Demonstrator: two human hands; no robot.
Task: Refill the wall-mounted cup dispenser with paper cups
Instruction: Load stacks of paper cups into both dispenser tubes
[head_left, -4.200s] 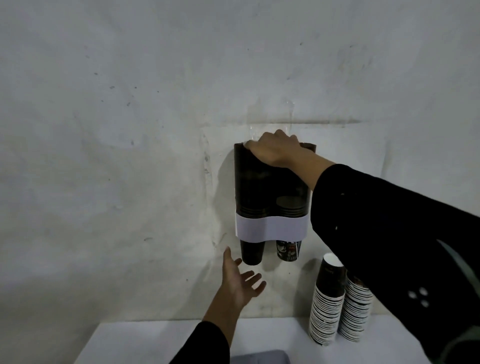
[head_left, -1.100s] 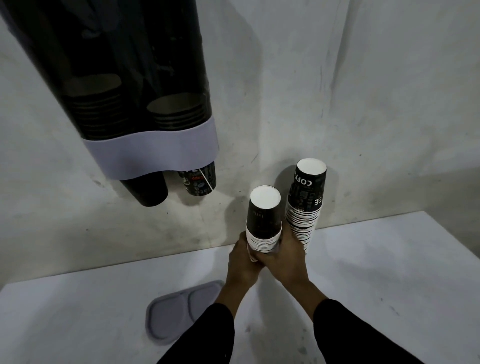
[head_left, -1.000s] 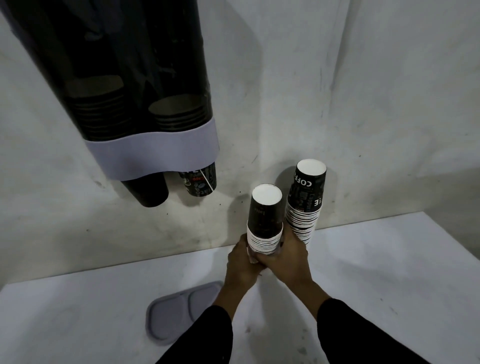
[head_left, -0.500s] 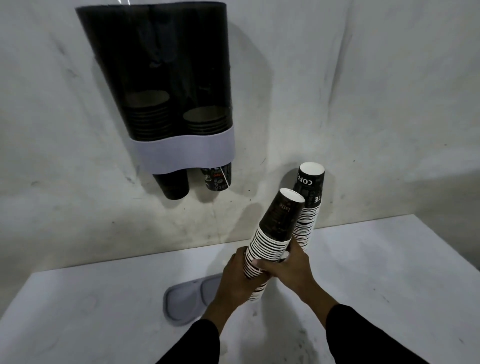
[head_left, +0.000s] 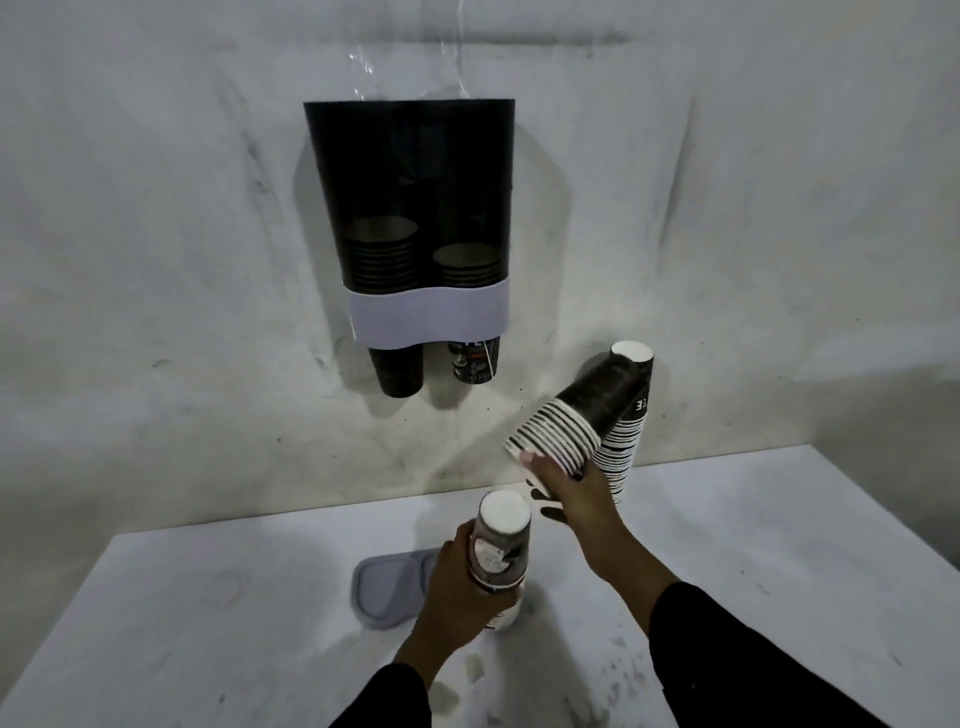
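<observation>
Below and right of the dispenser (head_left: 410, 208), the right hand (head_left: 566, 486) grips a tilted cup stack (head_left: 576, 415); left hand (head_left: 457, 587) clasps a shorter stack (head_left: 501, 545), seemingly table-borne. Turn rims upward, feed straight in.

Head view, angled down, facing wall (head_left: 156, 208)

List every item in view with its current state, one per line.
cup dispenser: wall-mounted, top open, both tubes partly filled
lid: off, lying on the table
tilted cup stack: lifted, held by right hand
short cup stack: upside down on the table, gripped by left hand
tall cup stack: standing by the wall, untouched
</observation>
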